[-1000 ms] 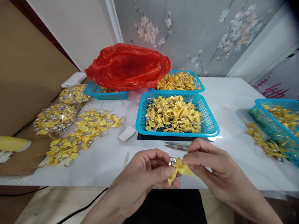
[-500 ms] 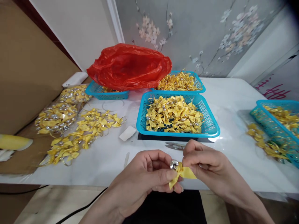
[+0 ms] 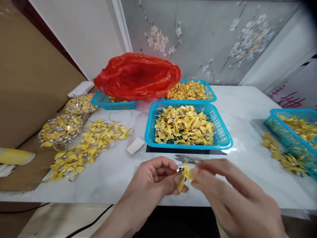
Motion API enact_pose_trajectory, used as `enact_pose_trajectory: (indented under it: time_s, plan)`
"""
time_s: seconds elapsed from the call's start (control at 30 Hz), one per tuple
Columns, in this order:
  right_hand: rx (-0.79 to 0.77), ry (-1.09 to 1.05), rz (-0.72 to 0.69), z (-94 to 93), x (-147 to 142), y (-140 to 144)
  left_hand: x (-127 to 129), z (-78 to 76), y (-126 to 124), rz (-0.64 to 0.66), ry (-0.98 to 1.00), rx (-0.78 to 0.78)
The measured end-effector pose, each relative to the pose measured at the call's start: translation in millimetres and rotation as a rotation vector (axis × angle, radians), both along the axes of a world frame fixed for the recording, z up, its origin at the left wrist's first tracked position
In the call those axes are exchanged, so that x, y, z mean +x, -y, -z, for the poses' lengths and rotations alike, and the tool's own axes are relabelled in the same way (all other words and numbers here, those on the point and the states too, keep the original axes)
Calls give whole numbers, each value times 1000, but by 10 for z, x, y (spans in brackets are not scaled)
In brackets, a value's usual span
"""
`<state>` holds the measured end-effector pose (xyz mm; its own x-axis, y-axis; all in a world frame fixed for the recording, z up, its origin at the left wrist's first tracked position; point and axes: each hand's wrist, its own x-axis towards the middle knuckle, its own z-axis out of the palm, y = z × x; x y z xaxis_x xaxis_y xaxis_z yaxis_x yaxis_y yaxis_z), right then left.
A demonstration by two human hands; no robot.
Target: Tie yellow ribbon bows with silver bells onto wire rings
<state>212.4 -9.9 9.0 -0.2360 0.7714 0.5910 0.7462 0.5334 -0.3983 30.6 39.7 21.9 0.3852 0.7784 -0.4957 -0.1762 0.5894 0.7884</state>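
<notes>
A small yellow bow [image 3: 183,177] with a silver bell [image 3: 180,169] sits above the bench's near edge, pinched between the left hand's [image 3: 155,180] thumb and fingers. The right hand [image 3: 223,188], blurred, touches the bow's other side; its grip cannot be told. Scissors [image 3: 188,159] lie just behind, before a blue basket [image 3: 223,132] of bows.

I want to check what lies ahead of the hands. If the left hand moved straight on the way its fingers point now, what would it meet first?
The left hand points rightward at the right hand. Its fingertips already pinch the yellow bow with the small bell, so past the bow it would probably meet the right hand's fingers, which are blurred here.
</notes>
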Motion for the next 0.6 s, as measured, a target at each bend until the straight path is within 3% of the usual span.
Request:
enact_pose_trajectory:
  time_s: [0.13,0.27,0.47,0.6]
  plan:
    - [16,87,-121,-45,-85,-45,43,-22,-14,-39,-5,-5]
    - [53,170,-136,-3,-157,-134,23,7,-37,-40,-23,30]
    - [240,-61,-127,54,-236,-116,-22,86,-98,-47,-91,126]
    - [-124,-412,-332,127,-24,94,-69,122,-163,-116,-164,187]
